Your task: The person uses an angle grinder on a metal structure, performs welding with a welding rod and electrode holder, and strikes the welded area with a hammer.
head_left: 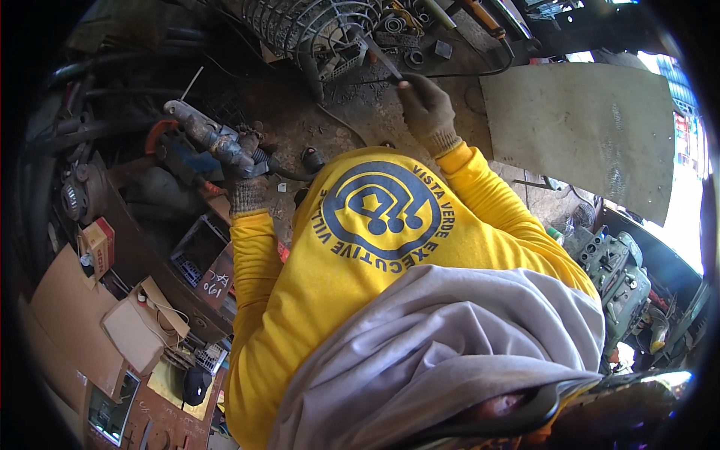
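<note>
My left hand (246, 180), in a dirty knit glove, is closed around a worn, grey metal part (210, 139) with a rounded end and a ribbed dark section. Beside that part's far end a thin pale rod (193, 84) sticks up; where it is attached I cannot tell. My right hand (427, 109), gloved too, grips a slim metal tool (381, 58) that points away and to the left. Its far tip reaches toward a round wire cage (322, 26); whether they touch is unclear. Dark fingers hide the tool's near end.
Far ahead lie metal rings (394, 24) and an orange-handled tool (484, 19). A large metal sheet (585, 127) lies at right, with greenish machinery (619, 277) nearer. A vise-like blue object (187, 154) stands left, above cardboard (75, 322). Cables cross the dirty floor.
</note>
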Available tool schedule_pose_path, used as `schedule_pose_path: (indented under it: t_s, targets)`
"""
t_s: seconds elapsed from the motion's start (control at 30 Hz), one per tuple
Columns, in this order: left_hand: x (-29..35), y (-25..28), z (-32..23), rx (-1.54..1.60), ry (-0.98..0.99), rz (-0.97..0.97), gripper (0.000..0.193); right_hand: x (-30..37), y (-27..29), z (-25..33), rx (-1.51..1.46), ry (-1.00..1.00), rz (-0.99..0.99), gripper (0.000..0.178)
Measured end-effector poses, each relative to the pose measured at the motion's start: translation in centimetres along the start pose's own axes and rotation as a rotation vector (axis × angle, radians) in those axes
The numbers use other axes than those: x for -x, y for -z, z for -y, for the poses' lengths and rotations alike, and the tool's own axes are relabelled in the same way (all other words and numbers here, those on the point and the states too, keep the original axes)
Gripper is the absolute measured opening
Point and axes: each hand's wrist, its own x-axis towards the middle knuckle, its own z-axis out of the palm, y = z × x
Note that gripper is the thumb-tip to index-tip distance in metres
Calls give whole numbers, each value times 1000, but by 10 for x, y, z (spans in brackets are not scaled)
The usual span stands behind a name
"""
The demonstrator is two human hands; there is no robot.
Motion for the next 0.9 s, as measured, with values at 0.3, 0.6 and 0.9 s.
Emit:
schedule_pose_path:
  t_s: [0.3, 0.6, 0.9]
  targets:
    - [-10, 5, -130, 1223, 293, -327, 56, 4, 12, -13, -69, 79, -82, 27]
    - [-29, 1, -164, 1478, 272, -329, 29, -22, 19, 57, 384, 379, -29, 32]
    - [-34, -31, -104, 531, 84, -400, 14, -25, 29, 98, 780, 463, -18, 33]
